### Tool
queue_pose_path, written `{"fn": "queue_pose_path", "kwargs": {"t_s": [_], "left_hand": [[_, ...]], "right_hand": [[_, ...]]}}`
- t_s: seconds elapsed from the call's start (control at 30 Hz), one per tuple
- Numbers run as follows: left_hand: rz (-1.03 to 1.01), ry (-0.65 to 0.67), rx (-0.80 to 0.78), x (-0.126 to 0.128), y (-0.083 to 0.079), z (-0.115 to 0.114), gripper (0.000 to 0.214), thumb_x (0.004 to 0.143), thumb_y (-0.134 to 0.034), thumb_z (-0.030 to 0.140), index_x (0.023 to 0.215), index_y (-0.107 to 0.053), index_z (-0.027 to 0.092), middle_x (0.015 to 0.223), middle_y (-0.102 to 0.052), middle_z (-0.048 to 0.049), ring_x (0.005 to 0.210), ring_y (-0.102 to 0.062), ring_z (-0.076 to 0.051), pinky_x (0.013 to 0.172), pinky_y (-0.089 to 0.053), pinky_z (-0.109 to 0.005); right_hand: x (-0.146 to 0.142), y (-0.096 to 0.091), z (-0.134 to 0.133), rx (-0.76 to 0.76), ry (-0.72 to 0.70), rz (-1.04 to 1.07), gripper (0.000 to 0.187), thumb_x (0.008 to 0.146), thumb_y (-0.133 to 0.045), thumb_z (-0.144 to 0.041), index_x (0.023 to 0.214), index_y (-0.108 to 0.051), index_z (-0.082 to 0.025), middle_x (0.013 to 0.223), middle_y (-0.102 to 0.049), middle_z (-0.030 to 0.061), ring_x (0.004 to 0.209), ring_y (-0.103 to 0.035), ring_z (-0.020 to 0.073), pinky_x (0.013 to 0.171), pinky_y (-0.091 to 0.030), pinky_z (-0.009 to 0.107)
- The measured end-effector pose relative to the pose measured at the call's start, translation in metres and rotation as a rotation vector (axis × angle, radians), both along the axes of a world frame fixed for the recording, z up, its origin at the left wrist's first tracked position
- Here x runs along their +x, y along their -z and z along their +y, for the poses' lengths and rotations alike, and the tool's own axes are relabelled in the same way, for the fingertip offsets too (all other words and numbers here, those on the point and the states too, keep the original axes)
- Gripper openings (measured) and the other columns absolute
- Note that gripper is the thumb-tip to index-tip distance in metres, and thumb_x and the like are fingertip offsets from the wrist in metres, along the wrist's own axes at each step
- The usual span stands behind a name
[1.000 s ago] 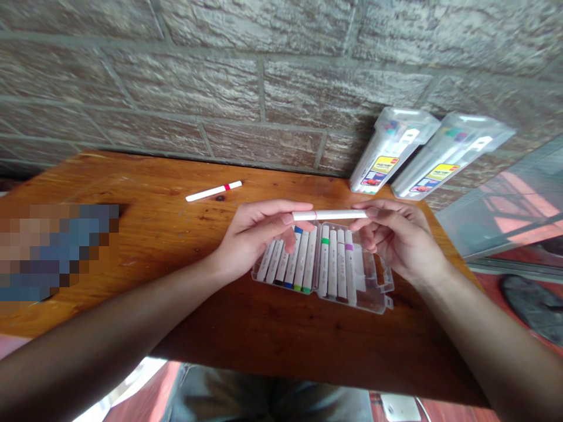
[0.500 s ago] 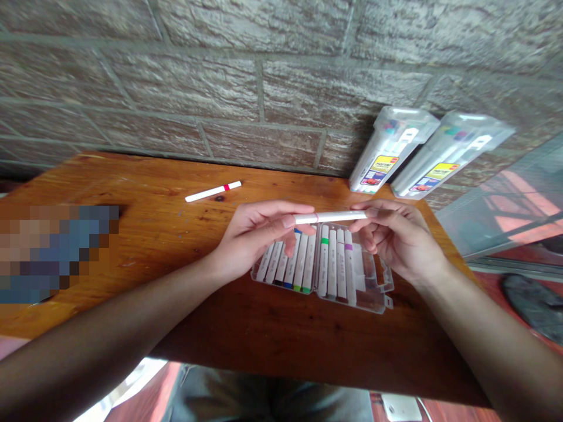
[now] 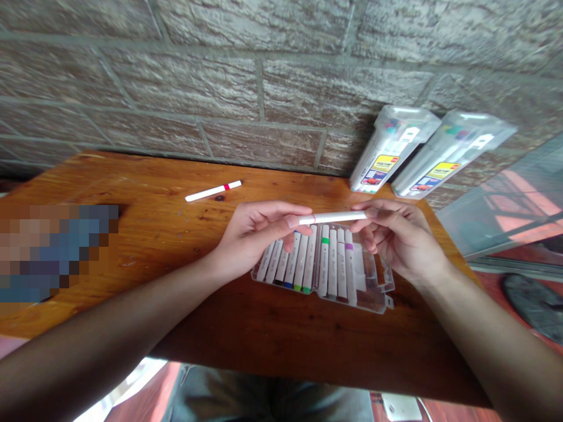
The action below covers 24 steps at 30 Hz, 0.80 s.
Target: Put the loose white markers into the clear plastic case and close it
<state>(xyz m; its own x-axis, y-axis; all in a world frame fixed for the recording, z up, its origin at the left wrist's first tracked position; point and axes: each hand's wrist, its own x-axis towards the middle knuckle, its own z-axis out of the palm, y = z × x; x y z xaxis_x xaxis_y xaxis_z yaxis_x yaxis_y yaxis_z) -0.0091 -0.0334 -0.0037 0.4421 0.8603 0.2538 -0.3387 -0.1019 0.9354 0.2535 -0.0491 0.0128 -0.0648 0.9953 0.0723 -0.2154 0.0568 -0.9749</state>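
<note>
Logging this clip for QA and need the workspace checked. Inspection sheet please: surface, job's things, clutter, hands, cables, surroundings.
Surface: wooden table, stained and scuffed, set against a wall.
Job's things: white marker held level above an open clear case; a row of markers lies in the case.
Clutter: loose marker with a red band lying farther back on the left; closed marker box and a second box leaning on the wall at the back right; blurred patch at the left edge, cannot tell what it is.
Hands: left hand pinches the white marker's left end, right hand its right end.
Cables: nothing seen.
Surroundings: stone-block wall behind the table.
</note>
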Motion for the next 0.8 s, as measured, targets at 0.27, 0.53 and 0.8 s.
{"fn": "queue_pose_path", "kwargs": {"t_s": [0.27,0.53,0.8], "left_hand": [[0.205,-0.164,-0.034,0.0028,-0.0022,0.0037,0.029,0.086,-0.085,0.037,0.107,-0.085,0.016,0.086,-0.084,-0.0086,0.058,-0.064,-0.011,0.058,-0.048,-0.024],[0.237,-0.157,-0.030,0.0041,-0.0074,0.0036,0.026,0.082,-0.089,0.033,0.097,-0.084,0.013,0.078,-0.081,-0.0047,0.057,-0.064,-0.009,0.057,-0.051,-0.021],[0.292,-0.165,-0.020,0.0044,-0.0078,0.0035,0.029,0.077,-0.092,0.037,0.091,-0.083,0.013,0.068,-0.074,-0.0012,0.055,-0.061,-0.009,0.054,-0.048,-0.019]], "right_hand": [[-0.0011,0.0023,-0.0012,0.010,0.019,-0.055,0.013,0.081,-0.081,-0.023,0.092,-0.086,-0.018,0.072,-0.081,0.0060,0.041,-0.057,0.0098,0.039,-0.046,0.022],[-0.0028,0.0024,-0.0039,0.057,-0.030,-0.067,0.012,0.083,-0.084,-0.025,0.093,-0.086,-0.019,0.072,-0.081,0.0063,0.043,-0.059,0.0102,0.041,-0.046,0.022],[-0.0017,0.0050,-0.0056,0.125,-0.086,-0.108,0.010,0.087,-0.082,-0.022,0.096,-0.086,-0.020,0.074,-0.082,0.0056,0.046,-0.060,0.0108,0.044,-0.049,0.023]]}}
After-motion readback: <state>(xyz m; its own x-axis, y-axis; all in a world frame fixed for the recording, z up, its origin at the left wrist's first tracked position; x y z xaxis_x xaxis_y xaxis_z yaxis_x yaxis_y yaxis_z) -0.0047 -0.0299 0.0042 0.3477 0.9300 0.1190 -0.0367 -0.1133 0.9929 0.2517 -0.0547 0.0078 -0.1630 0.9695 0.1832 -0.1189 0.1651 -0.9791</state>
